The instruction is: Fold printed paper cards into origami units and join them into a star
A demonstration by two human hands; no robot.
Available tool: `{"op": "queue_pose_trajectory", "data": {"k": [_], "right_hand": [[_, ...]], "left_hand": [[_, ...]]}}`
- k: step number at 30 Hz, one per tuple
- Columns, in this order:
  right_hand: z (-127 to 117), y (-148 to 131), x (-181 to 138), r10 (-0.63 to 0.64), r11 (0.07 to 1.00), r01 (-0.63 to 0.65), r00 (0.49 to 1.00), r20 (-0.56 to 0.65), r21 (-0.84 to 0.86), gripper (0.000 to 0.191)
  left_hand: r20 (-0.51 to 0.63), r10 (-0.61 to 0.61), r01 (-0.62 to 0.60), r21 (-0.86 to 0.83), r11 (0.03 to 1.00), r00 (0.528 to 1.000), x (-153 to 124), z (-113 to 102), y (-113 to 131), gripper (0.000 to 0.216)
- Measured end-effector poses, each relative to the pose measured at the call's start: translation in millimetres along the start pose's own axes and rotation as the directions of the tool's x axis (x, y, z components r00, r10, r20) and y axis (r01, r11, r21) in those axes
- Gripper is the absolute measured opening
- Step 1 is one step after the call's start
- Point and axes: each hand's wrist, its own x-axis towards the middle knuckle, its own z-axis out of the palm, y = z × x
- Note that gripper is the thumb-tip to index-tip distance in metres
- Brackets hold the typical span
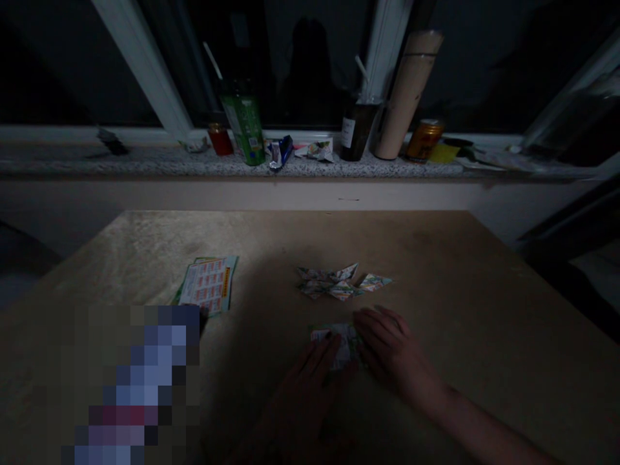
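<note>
Basically both hands are low & centre on the table (pixel 421 242), w/ a small printed paper sheet (pixel 345 331) flat between them, near edge partly hidden by the fingers. L hand (pixel 312 374) comes in from the near side, palm down, fingers out fairly straight & tips resting on the sheet's L part; it's v. dark there, so thumb detail is hard to make out. R hand (pixel 390 342) comes in from the R, back up, fingers close tog. & slightly bent over the sheet's R edge; can't tell if it's pinching the paper or just pressing. Just beyond the sheet, folded paper pieces (pixel 329 284) w/ pointed tips lie in a cluster, one more pointed piece (pixel 374 282) at their R end. Off to the L, well apart from the hands, a stack of printed papers (pixel 209 281), top one w/ rows of red print. Pixelated patch (pixel 159 368) lower L, bluish, contents unreadable. Behind the table, speckled sill (pixel 165 165) under dark windows (pixel 290 39); on it, L to R: red jar (pixel 221 141), green cup (pixel 249 129) w/ straw, blue wrapper (pixel 283 152), crumpled paper (pixel 320 151), dark cup (pixel 359 132) w/ white label, tall beige tumbler (pixel 409 97) leaning in view, orange can (pixel 424 140).
</note>
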Motion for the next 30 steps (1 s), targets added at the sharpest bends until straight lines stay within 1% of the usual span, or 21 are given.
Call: {"op": "queue_pose_trajectory", "data": {"k": [4,7,9,15,18,21,23,27,30], "right_hand": [[-3.6,-8.9,-6.6,-0.110,0.994,0.110,0.994,-0.005,-0.027,0.031],[-7.1,-18.0,-17.0,-0.123,0.992,0.122,0.992,-0.030,-0.025,0.030],[-8.2,-23.8,-25.5,-0.134,0.991,0.134,0.991,0.013,-0.027,0.034],[-5.8,-35.1,-47.0,-0.060,0.997,0.066,0.988,0.142,-0.040,0.054],[-6.9,-36.8,-50.6,-0.048,0.998,0.052,0.977,0.209,-0.017,0.064],[-8.6,-37.0,-50.2,-0.048,0.999,0.049,0.965,0.259,0.004,0.068],[-8.7,-37.0,-49.3,-0.049,0.999,0.050,0.965,0.258,0.002,0.066],[-8.3,-38.3,-47.5,-0.043,0.999,0.041,0.980,0.196,0.014,0.061],[-9.6,-40.1,-45.9,-0.024,1.000,0.021,0.984,0.175,0.016,0.057]], "left_hand": [[-0.013,-0.001,0.001,0.033,0.999,1.000,-0.1,-2.3,3.0,0.079],[-0.029,-0.016,0.017,0.050,0.999,0.999,-1.0,-4.4,6.1,0.076],[-0.031,-0.010,0.012,0.059,0.998,0.999,-1.7,-4.6,7.3,0.076],[-0.095,0.001,0.006,0.071,0.997,0.996,-3.5,1.2,5.6,0.077],[-0.107,0.008,-0.001,0.065,0.998,0.994,-4.6,4.4,4.3,0.077],[-0.127,0.040,-0.031,0.075,0.997,0.991,-5.2,6.7,1.5,0.078],[-0.117,0.061,-0.052,0.079,0.995,0.991,-4.8,7.5,-1.4,0.079],[-0.082,0.076,-0.067,0.108,0.992,0.994,-4.3,7.8,-3.4,0.077],[-0.125,0.067,-0.044,0.183,0.982,0.990,-8.9,12.2,2.4,0.072]]}}
